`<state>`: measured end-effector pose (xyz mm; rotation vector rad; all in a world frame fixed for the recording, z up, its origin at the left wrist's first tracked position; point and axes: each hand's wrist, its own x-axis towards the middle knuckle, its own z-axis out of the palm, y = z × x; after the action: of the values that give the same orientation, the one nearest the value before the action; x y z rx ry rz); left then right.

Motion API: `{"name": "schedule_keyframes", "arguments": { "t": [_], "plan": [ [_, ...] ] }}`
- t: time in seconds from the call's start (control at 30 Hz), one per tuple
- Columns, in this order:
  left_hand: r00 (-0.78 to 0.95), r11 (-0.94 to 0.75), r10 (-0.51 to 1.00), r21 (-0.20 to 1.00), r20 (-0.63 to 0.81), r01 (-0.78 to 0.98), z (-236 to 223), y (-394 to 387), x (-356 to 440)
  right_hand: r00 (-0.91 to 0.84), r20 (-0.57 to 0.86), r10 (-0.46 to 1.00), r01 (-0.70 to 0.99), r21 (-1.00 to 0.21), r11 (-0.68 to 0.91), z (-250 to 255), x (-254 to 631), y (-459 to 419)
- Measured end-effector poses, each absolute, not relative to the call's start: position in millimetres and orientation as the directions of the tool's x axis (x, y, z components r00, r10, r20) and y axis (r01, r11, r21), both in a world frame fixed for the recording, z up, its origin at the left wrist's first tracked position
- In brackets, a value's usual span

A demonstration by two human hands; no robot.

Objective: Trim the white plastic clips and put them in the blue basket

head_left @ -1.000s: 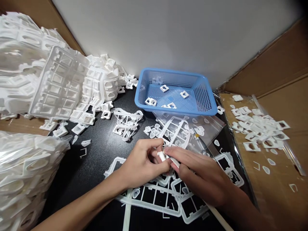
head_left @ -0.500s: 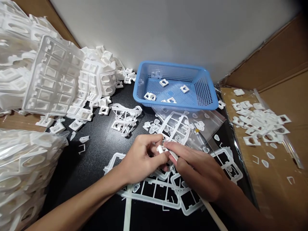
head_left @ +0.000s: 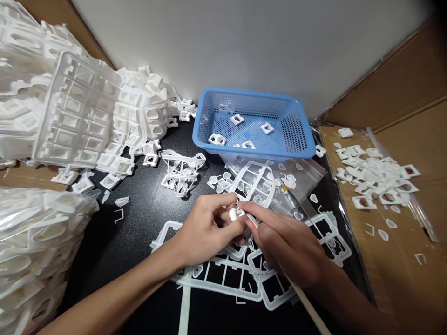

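Observation:
Over the middle of the table, my left hand (head_left: 214, 225) pinches a small white plastic part (head_left: 233, 214) between thumb and fingers. My right hand (head_left: 286, 237) is closed around a slim tool with a long pale handle (head_left: 309, 308), its thin end meeting the part. Fingers cover most of the part and the tool's tip. Beneath both hands lie white plastic sprue frames (head_left: 223, 291), overlapping one another. Just beyond the hands is a clear plastic bag (head_left: 310, 172) with small white offcuts and a craft knife (head_left: 291, 200) on it.
A blue basket (head_left: 254, 152) at the back holds several white parts. White part sheets (head_left: 78, 111) are heaped at left, above a full clear bag (head_left: 38, 251). Loose parts (head_left: 380, 179) pile on cardboard at right. A twisted sprue (head_left: 183, 170) lies left of centre.
The right hand and the tool have shifted slightly against the part, and the part has turned a little in my left fingers. Elsewhere things lie as before.

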<state>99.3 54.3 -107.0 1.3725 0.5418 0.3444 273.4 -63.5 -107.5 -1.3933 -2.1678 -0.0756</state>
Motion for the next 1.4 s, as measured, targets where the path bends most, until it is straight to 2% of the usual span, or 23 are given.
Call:
{"name": "schedule_keyframes", "arguments": {
  "t": [0.3, 0.5, 0.73, 1.0, 1.4],
  "plan": [
    [0.821, 0.060, 0.556, 0.992, -0.128, 0.114, -108.3, 52.6, 98.6, -0.273, 0.501, 0.821, 0.870, -0.235, 0.433, -111.4, 271.4, -65.0],
    [0.838, 0.049, 0.534, 0.994, -0.113, 0.102, -106.3, 54.4, 97.6, -0.320, 0.539, 0.779, 0.880, -0.135, 0.455, -103.7, 267.4, -62.9],
    [0.834, 0.031, 0.540, 0.993, -0.113, 0.115, -104.8, 54.1, 97.2, -0.347, 0.541, 0.766, 0.882, -0.089, 0.462, -98.9, 266.1, -61.7],
    [0.833, 0.064, 0.540, 0.993, -0.120, 0.102, -109.0, 51.7, 96.5, -0.334, 0.557, 0.760, 0.885, -0.093, 0.457, -97.4, 261.6, -61.6],
    [0.834, -0.044, 0.549, 0.994, -0.062, 0.103, -108.3, 51.2, 97.0, -0.294, 0.555, 0.778, 0.910, -0.088, 0.406, -97.1, 258.4, -59.7]
  ]
}}
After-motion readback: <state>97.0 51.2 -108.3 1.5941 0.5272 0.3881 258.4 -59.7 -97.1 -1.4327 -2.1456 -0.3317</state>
